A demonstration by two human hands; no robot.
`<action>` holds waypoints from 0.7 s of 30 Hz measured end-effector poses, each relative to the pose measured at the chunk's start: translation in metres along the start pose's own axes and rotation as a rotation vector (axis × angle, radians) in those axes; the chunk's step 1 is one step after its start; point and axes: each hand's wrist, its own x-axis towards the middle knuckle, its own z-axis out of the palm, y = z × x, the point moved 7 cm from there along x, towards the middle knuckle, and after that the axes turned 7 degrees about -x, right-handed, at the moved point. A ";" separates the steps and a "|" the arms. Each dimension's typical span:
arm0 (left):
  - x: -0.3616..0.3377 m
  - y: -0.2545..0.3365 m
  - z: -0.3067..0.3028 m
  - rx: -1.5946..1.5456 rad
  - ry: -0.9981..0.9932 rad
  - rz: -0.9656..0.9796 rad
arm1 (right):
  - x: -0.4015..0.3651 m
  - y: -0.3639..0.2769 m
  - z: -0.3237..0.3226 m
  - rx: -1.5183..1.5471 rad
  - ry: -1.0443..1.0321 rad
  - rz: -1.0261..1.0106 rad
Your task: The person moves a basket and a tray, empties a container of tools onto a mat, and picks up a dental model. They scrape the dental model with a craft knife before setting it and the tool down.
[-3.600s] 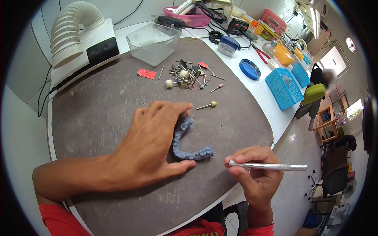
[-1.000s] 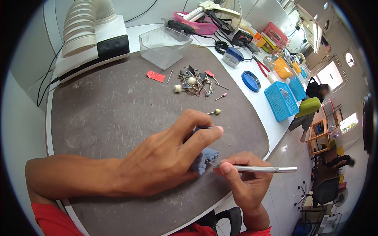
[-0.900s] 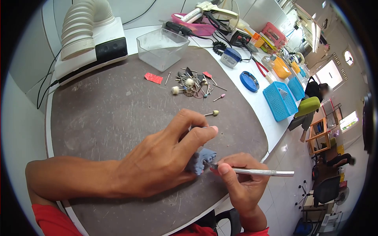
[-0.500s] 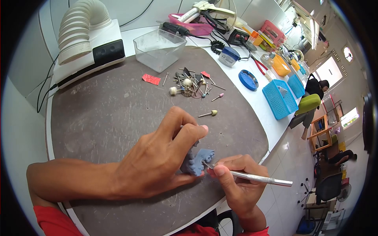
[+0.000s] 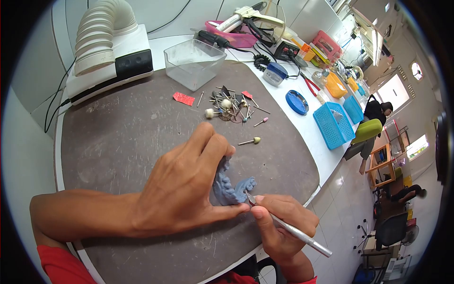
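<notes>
A blue-grey tooth model [image 5: 227, 189] is being held just inside the spread of the left hand [image 5: 182, 177], to the left of the right hand [image 5: 286, 217]. From its thin, curved body it is being judged light and stiff, probably hard plastic, with a dull, knobbly surface that is unlikely to be slipping much under dry skin; the slender ends and small teeth are being counted as the parts likeliest to chip or snap. For a hold, the thicker outer side of the curve is being favoured, with the thumb kept clear of the blade. By the left hand, half open and arched, the model is being gripped: the thumb is being stretched along its near side and the fingers are being bent over its far end, though how firmly they are pressing cannot be told. By the right hand, closed as if round a pen, a metal knife [image 5: 302, 236] is being pinched near its front, its tip seemingly being set against the curve. Both hands are being backed by a scratched brown mat [image 5: 118, 151]. Beyond the left fingertips a yellow-tipped bit [image 5: 256, 140] is being borne by it; farther past the knuckles, a heap of drill bits [image 5: 229, 104] is being flanked by a red scrap [image 5: 183, 98] and backed by a clear tub [image 5: 189, 66].
</notes>
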 end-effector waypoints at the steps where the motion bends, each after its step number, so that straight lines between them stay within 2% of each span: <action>1: 0.000 -0.001 0.000 0.014 -0.006 -0.008 | 0.001 -0.002 0.001 -0.014 -0.023 -0.002; 6: 0.001 -0.005 0.000 0.035 -0.047 -0.064 | 0.002 -0.005 0.002 -0.017 -0.067 0.001; 8: 0.001 -0.007 0.000 0.043 -0.057 -0.073 | 0.001 -0.004 0.002 -0.015 -0.097 0.064; 21: 0.002 -0.010 0.004 0.128 -0.128 -0.045 | -0.003 0.002 0.005 0.011 -0.061 0.032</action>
